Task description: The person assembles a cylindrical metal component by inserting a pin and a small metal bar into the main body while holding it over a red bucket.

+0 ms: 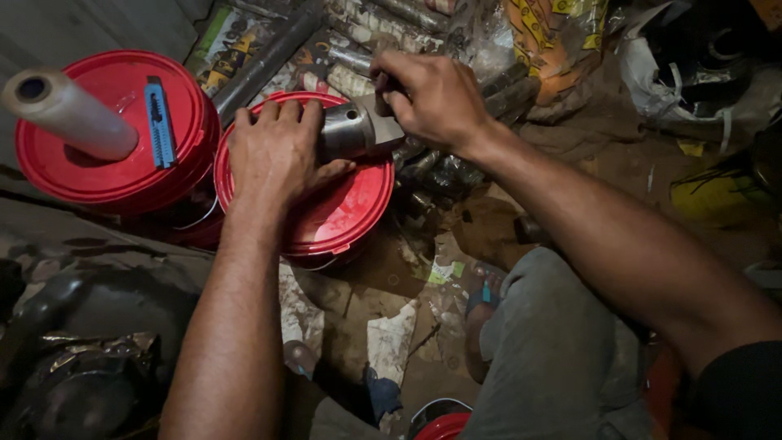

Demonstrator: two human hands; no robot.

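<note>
I see my left hand (pixel 277 155) pressed flat on the metal part (pixel 354 129), pinning it to the red bucket lid (pixel 342 208), while my right hand (pixel 432 98) grips its end for steadiness.

My left hand (pixel 277 151) and right hand (pixel 432 98) crowd the near red lid (pixel 342 212), leaving its near half open. Left, the other red lid (pixel 106 175) is blocked by a film roll (pixel 69 110) and blue cutter (pixel 160 122). Far off, piled metal cylinders (pixel 366 24) close the way. My knee (pixel 554 326) fills the near right.
</note>
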